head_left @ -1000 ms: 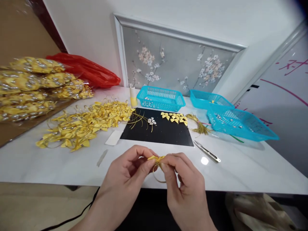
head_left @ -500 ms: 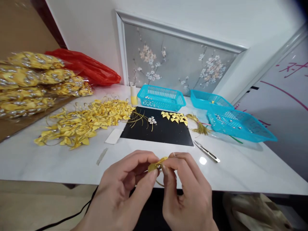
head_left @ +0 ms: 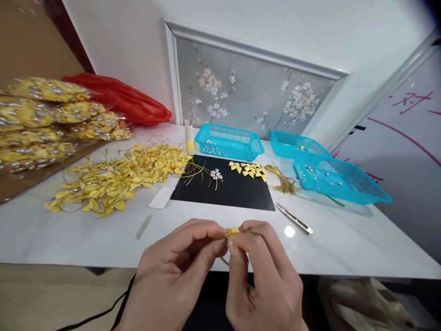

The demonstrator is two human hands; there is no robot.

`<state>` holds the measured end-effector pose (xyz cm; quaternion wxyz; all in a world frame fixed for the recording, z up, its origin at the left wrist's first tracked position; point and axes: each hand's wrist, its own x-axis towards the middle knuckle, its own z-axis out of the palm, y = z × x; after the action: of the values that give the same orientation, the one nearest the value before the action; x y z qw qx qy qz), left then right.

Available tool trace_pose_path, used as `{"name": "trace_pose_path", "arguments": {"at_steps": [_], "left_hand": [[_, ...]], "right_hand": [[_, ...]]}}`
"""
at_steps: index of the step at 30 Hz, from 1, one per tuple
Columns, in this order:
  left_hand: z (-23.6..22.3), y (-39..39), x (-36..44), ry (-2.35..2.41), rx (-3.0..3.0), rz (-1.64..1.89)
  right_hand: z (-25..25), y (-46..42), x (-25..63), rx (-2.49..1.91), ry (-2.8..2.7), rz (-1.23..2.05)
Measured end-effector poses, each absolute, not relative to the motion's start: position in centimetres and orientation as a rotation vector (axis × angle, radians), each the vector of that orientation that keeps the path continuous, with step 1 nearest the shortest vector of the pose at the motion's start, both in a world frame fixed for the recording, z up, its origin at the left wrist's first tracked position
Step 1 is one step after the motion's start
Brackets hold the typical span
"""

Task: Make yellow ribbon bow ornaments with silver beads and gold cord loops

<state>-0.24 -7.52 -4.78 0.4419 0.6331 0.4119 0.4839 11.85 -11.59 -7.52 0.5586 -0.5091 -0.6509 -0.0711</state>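
Observation:
My left hand and my right hand meet at the near edge of the white table. Both pinch one small yellow ribbon bow between thumb and forefinger; a thin gold loop hangs under it. The fingers hide most of the bow. Beyond them lies a black mat with a few yellow bows, a silver bead cluster and loose gold strands.
A big heap of yellow bows spreads at the left, with bagged ones and a red bag behind. Three turquoise baskets stand at the back right. Thread snips lie right of the mat.
Both hands have drawn slightly nearer and closed tighter round the bow; its wings and loop, plain a second ago, are now mostly covered by the fingers.

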Motion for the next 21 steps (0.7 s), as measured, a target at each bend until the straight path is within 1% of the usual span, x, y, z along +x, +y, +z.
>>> {"name": "trace_pose_path", "arguments": {"at_steps": [5,13,15,21], "left_hand": [[-4.8,-7.5,-0.1,1.022,1.563,1.198],[-5.0,-7.5,-0.3,1.026,1.487,1.223],[-5.0,-7.4,-0.3,1.025,1.468,1.240],[-5.1,-7.3,-0.6,1.046,1.531,1.262]], "right_hand": [[-7.6,-11.6,11.9,-1.184,-1.584,-0.258],[-7.3,-11.4,11.2,-1.161,-1.546,-0.305],[-7.1,-11.6,11.7,-1.185,-1.566,-0.230],[-5.9,-12.1,14.9,-1.294,-1.518,0.193]]}}
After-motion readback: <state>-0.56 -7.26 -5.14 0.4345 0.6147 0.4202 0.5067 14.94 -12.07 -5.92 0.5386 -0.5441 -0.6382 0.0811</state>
